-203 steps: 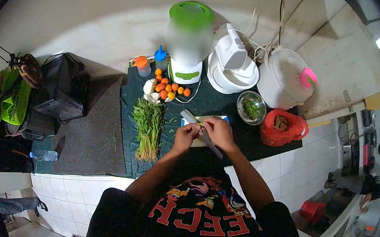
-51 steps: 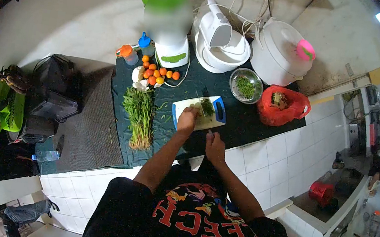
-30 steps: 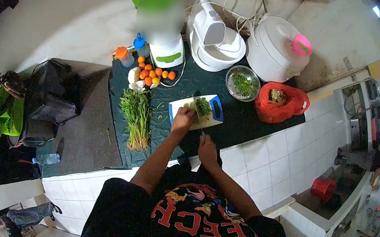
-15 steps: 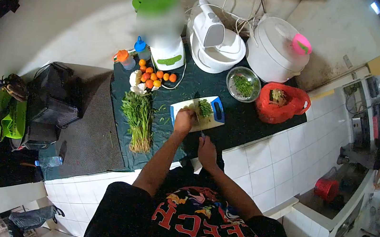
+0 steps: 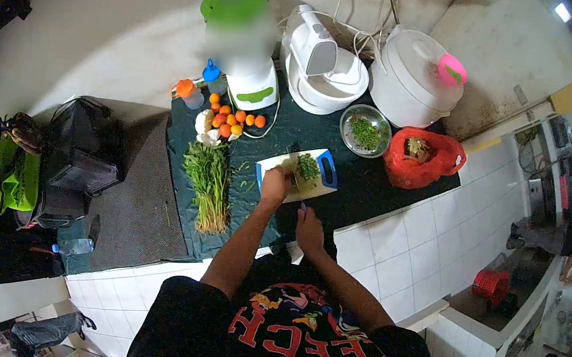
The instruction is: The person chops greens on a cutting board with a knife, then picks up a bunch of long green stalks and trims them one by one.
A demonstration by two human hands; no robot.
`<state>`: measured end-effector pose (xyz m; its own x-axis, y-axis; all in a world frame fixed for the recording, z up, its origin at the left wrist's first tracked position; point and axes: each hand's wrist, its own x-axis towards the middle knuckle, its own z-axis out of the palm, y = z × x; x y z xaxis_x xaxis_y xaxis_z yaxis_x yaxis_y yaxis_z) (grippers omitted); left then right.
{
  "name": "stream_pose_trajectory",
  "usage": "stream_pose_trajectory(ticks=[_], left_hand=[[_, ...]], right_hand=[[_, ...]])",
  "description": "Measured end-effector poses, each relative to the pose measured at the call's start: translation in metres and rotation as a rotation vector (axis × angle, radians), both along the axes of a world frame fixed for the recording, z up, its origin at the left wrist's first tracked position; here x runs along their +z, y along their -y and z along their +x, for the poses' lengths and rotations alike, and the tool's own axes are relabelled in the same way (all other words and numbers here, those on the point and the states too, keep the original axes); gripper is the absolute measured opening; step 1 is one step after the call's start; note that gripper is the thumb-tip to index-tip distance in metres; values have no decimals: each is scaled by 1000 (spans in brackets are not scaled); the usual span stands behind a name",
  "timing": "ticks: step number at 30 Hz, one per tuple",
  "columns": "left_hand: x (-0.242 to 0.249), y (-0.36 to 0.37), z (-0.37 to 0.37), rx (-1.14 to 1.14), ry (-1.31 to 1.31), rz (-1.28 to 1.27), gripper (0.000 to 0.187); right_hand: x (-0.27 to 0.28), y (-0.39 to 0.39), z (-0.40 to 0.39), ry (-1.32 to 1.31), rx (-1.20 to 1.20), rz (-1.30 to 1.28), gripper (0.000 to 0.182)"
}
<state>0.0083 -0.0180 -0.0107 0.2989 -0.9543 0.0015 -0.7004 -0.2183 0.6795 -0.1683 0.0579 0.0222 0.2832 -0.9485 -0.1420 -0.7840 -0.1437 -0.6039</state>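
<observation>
A white cutting board with blue ends (image 5: 318,191) lies on the dark green tablecloth. Chopped green herbs (image 5: 308,168) are heaped on its right half. My left hand (image 5: 275,183) is closed over the board's left part, fingers bunched; it seems to pinch green stalks, mostly hidden beneath it. At the board's near edge, my right hand (image 5: 309,231) is wrapped around the handle of a knife (image 5: 302,207). The thin blade points away from me over the board, between my left hand and the chopped herbs. To the left lies a bunch of leafy greens (image 5: 207,183) with roots towards me.
Behind the board stand tomatoes (image 5: 225,129), garlic (image 5: 204,121), a blender (image 5: 253,90), a stand mixer (image 5: 322,96) and a white rice cooker (image 5: 414,80). A bowl of chopped greens (image 5: 365,130) and a red plastic bag (image 5: 416,175) are to the right. Another person (image 5: 563,242) is at far right.
My right hand has shifted very slightly left with the knife. My left hand stays on the board. The view has dipped a little.
</observation>
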Motion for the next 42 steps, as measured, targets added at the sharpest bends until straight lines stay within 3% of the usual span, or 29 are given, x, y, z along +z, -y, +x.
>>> stream_pose_trajectory(ticks=[8, 13, 15, 20, 22, 27, 31, 34, 36, 42], left_hand=[[9, -5, -4, 10, -99, -89, 18], [-5, -8, -3, -119, 83, -134, 22], [-8, -13, -3, -128, 120, -180, 22], [-1, -21, -2, -212, 201, -250, 20], [-3, -19, 2, -205, 220, -152, 17], [-6, -20, -4, -138, 138, -190, 14], [-2, -18, -1, -139, 116, -174, 15], [-2, -15, -2, -104, 107, -171, 13], [-4, -12, -2, -89, 78, -174, 13], [-8, -9, -1, -51, 82, -110, 14]], right_hand=[[-1, 12, 7, 107, -55, 64, 35], [-5, -3, -2, 53, -31, 25, 32], [-11, 0, -1, 22, 50, -123, 30], [-7, 22, 8, 120, -16, 14, 38], [-6, 21, 9, 140, 9, 29, 39], [-12, -3, -1, -19, 3, 44, 41], [-13, 5, 9, 11, -26, 76, 39], [-13, 22, 12, 78, -7, 33, 32], [-13, 27, 15, 140, 19, -210, 32], [1, 9, 5, 44, 60, -59, 39]])
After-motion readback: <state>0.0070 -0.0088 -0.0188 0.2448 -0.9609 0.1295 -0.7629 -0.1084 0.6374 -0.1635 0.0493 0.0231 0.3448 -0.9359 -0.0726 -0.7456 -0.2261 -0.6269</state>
